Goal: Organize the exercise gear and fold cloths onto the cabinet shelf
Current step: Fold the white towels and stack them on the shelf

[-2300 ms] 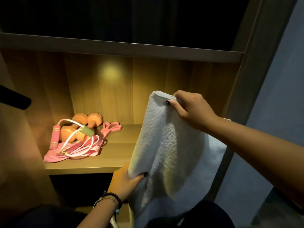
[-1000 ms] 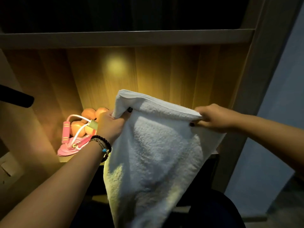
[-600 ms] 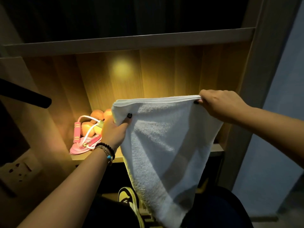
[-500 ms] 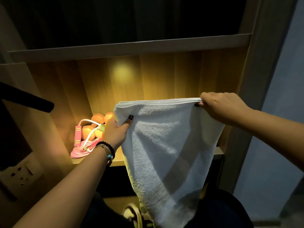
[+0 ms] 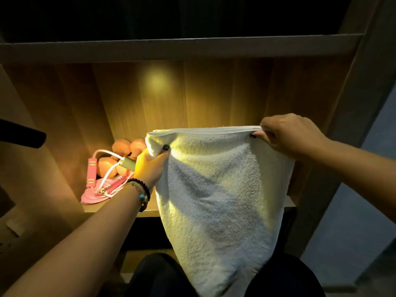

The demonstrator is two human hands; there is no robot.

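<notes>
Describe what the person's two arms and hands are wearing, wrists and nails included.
Both forearms are bare, with no sleeves in view. The left wrist carries stacked bracelets: a string of dark round beads and a thinner strand with a blue bead. The left hand has a dark-painted thumbnail. The right hand also shows a dark-painted nail; its wrist is bare. No rings or gloves are visible.

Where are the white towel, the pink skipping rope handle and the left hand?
white towel (image 5: 218,189), head view, middle of the hanging cloth.
pink skipping rope handle (image 5: 91,173), head view, middle of the grip.
left hand (image 5: 150,168), head view, back of the hand.
</notes>
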